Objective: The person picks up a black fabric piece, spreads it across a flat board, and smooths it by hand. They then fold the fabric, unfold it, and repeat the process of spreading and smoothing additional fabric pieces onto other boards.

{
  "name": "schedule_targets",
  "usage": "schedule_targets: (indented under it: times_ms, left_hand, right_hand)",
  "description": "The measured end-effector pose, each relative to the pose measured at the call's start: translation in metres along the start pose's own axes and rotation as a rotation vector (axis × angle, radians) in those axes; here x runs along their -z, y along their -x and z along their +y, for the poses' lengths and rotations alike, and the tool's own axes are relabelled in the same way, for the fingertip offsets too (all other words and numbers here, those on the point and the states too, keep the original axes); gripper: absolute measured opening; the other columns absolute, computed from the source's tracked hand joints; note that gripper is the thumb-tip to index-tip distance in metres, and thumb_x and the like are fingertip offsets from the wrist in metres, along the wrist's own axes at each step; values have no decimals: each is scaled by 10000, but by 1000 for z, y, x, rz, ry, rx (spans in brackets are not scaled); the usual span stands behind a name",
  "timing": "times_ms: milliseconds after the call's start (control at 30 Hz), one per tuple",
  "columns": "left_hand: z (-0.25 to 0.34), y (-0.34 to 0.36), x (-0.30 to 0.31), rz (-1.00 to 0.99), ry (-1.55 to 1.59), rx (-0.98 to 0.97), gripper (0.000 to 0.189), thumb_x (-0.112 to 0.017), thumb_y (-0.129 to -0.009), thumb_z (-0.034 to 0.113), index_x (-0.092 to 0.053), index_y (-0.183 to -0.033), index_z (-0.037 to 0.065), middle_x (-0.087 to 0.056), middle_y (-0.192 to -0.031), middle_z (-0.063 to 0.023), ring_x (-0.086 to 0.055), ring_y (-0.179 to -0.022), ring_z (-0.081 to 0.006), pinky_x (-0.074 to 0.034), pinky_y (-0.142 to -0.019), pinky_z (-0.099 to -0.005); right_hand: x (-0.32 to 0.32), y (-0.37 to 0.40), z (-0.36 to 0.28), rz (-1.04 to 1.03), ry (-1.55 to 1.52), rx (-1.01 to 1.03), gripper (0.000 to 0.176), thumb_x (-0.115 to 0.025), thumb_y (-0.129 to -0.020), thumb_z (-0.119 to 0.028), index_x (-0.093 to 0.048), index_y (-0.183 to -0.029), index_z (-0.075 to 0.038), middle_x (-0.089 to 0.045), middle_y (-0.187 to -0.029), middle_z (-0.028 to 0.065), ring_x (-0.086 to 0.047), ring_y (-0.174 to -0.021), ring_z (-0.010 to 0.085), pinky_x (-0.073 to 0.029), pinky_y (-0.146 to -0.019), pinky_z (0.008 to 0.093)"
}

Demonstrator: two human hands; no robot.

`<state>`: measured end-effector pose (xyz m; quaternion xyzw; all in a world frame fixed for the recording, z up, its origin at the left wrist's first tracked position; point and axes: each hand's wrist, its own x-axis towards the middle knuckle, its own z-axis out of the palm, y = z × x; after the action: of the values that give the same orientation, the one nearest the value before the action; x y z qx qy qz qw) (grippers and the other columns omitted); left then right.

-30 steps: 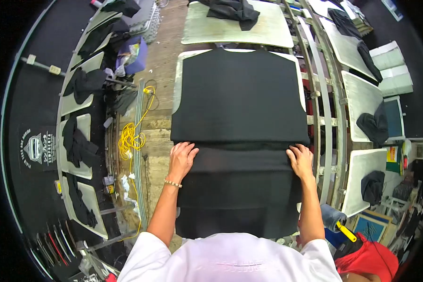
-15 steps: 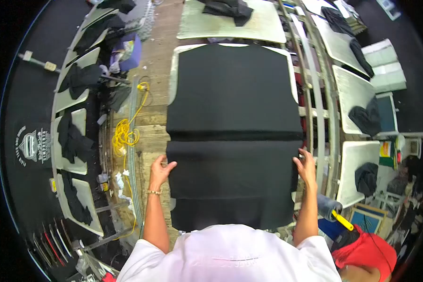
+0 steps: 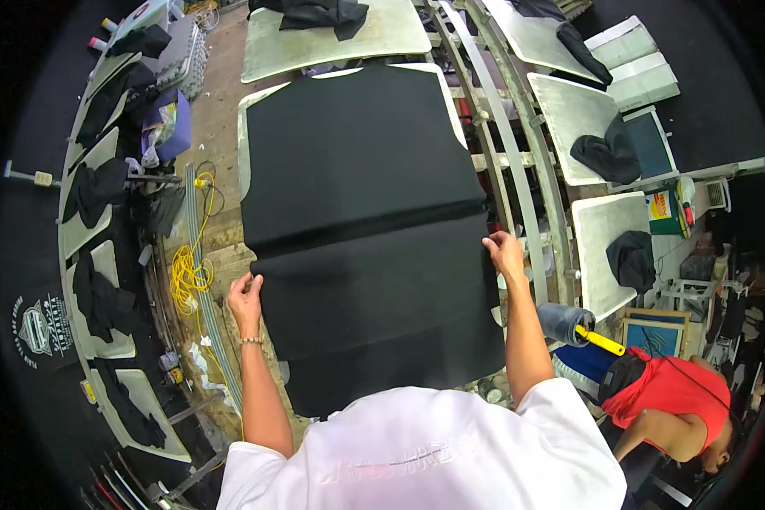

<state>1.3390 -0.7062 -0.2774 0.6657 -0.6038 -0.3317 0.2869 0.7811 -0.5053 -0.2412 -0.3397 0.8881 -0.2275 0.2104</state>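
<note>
A black fabric panel [image 3: 365,153] lies over a pale board [image 3: 245,140], whose rounded rim shows at the far corners. A dark fold runs across the panel's middle, with a second crease nearer my body. My left hand [image 3: 246,299] is at the panel's left edge just below the fold, thumb and fingers pinched on the cloth. On the opposite edge, my right hand [image 3: 507,255] pinches the cloth at about the same level. The far part of the panel lies flat.
Another pale board [image 3: 340,47] with dark cloth stands beyond. Rails [image 3: 518,127] run along the right, with more boards past them. A roller with a yellow handle [image 3: 599,340] is at lower right, near a person in red [image 3: 676,391]. Yellow cable [image 3: 189,276] lies left.
The view has turned, so the panel now appears slanted and more of the person in red shows. Both hands have moved nearer the fold, and their fingers have closed on the edges.
</note>
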Motion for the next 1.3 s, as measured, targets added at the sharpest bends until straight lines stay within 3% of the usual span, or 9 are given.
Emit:
schedule_targets:
  times_ms: [267, 400, 533, 667, 800, 867, 967, 1133, 1300]
  left_hand:
    - [23, -12, 0, 91, 91, -76, 213, -784, -821, 144, -725, -912, -40, -683, -897, -88, -610, -782, -151, -490, -719, -287]
    - [35, -45, -9, 42, 142, -24, 196, -741, -859, 173, -704, -867, -20, -651, -773, -27, -555, -706, -121, -464, -684, -274]
    - [40, -96, -20, -42, 67, 55, 197, -721, -876, 192, -688, -858, -2, -632, -709, -7, -540, -648, -111, -450, -629, -267]
    - [54, -99, -16, -108, 136, 184, 286, -762, -862, 281, -647, -838, 20, -615, -702, -14, -507, -563, -86, -403, -519, -260]
    - [44, -52, 4, -88, 100, 129, 379, -809, -814, 301, -610, -975, 21, -636, -807, -48, -589, -744, -138, -485, -678, -306]
    - [38, -13, 13, -249, -183, -100, 389, -815, -801, 281, -658, -1024, 3, -643, -923, -93, -616, -839, -186, -496, -734, -330]
    - [24, 5, -5, 33, 19, -131, 381, -817, -787, 252, -705, -1055, 6, -643, -981, -115, -624, -920, -233, -497, -786, -343]
    - [31, -33, -11, 7, 18, -211, 285, -788, -819, 224, -733, -966, -13, -650, -951, -95, -637, -830, -210, -494, -751, -322]
    - [65, -53, -23, -47, 3, -61, 204, -782, -807, 177, -694, -824, -5, -666, -807, -73, -594, -681, -147, -459, -630, -299]
  right_hand:
    - [3, -6, -15, 68, 2, 57, 185, -737, -777, -119, -607, -808, 11, -642, -732, 194, -642, -734, 367, -482, -699, 446]
    - [13, -32, -41, -52, -355, -14, 155, -644, -905, -135, -547, -859, -23, -601, -660, 71, -588, -478, 146, -454, -410, 303]
    - [13, -70, -73, 2, -434, -73, 151, -640, -909, -143, -543, -860, -39, -620, -689, 81, -611, -486, 156, -454, -391, 299]
    - [-15, -102, -30, -25, -191, 79, 286, -716, -855, -237, -563, -919, -3, -665, -762, 141, -683, -660, 274, -540, -614, 387]
    - [7, -56, -42, 132, 116, 281, 518, -785, -796, -334, -568, -1143, -17, -687, -905, 192, -683, -859, 335, -526, -780, 395]
    - [13, -41, -41, -186, -82, -4, 621, -805, -782, -254, -506, -1283, -42, -679, -936, 180, -674, -880, 301, -522, -792, 399]
    - [2, -42, -29, -181, -125, 90, 426, -769, -801, -133, -554, -1155, -33, -639, -836, 107, -634, -771, 218, -508, -723, 354]
    - [-15, -60, -40, 29, -381, 143, 158, -690, -802, 7, -536, -817, -29, -527, -700, 5, -520, -674, 98, -439, -640, 263]
    - [-29, -61, -55, 254, -192, 264, 88, -691, -852, -36, -612, -878, -7, -657, -742, 105, -585, -616, 193, -472, -607, 325]
